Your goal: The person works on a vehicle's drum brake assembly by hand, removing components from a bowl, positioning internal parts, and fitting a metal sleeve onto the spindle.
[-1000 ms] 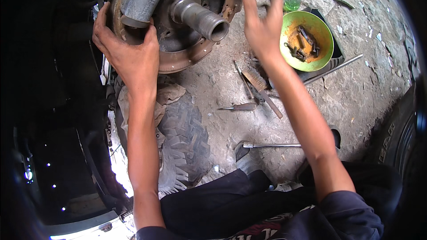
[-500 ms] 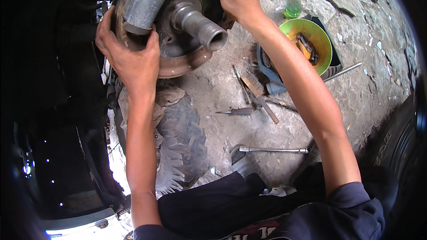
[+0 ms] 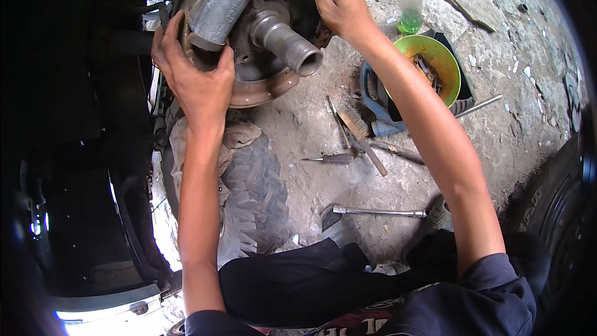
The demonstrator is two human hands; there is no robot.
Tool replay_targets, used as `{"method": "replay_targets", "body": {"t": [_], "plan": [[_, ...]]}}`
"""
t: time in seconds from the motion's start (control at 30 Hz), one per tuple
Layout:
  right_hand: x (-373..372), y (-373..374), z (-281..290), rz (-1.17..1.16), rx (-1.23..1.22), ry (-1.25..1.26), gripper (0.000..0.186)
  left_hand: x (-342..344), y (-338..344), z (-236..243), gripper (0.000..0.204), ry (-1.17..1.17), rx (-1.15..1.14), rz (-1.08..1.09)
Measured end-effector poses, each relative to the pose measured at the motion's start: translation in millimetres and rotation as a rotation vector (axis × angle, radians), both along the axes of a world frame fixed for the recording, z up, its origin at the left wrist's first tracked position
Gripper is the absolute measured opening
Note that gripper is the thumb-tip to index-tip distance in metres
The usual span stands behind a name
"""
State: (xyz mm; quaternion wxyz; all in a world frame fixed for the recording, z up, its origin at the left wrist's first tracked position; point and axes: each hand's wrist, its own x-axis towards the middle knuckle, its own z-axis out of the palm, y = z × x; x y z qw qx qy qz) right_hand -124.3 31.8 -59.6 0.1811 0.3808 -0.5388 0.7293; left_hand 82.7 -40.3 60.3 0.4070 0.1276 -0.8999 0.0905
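Note:
A rusty round backing plate (image 3: 267, 90) with a protruding metal hub tube (image 3: 273, 40) fills the top centre. A grey curved piece with dark edges (image 3: 214, 15) sits on its left part. My left hand (image 3: 193, 81) grips the plate's left side, its fingertips at the outer rim and its thumb against the lower end of the grey piece. My right hand (image 3: 345, 6) holds the plate's upper right rim, thumb on the inside, some fingers cut off by the top edge.
A green bowl of metal parts (image 3: 435, 50) stands in a dark container beside a plastic bottle (image 3: 410, 9). A brush (image 3: 367, 143), screwdriver (image 3: 336, 158) and metal bar (image 3: 379, 211) lie on stony ground. Tyres (image 3: 541, 211) stand at the right and lower middle (image 3: 249, 193).
My right hand has come from mid-air beside the bowl up and left onto the plate's rim. My left hand and the grey piece have shifted slightly right and down.

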Motion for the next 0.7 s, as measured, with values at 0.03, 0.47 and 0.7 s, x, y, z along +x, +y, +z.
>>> {"method": "replay_targets", "body": {"t": [0.03, 0.47, 0.7], "plan": [[0, -1, -1, -0.001, -0.005, -0.001, 0.049, -1, 0, -1, 0.075, 0.004, 0.008, -0.003], [2, 12, 9, 0.186, -0.005, -0.093, 0.055, 1, 1, 0, 0.076, 0.004, 0.038, 0.002], [2, 13, 6, 0.142, 0.065, -0.100, 0.056, 4, -4, -2, 0.073, 0.005, -0.023, -0.008]]}}
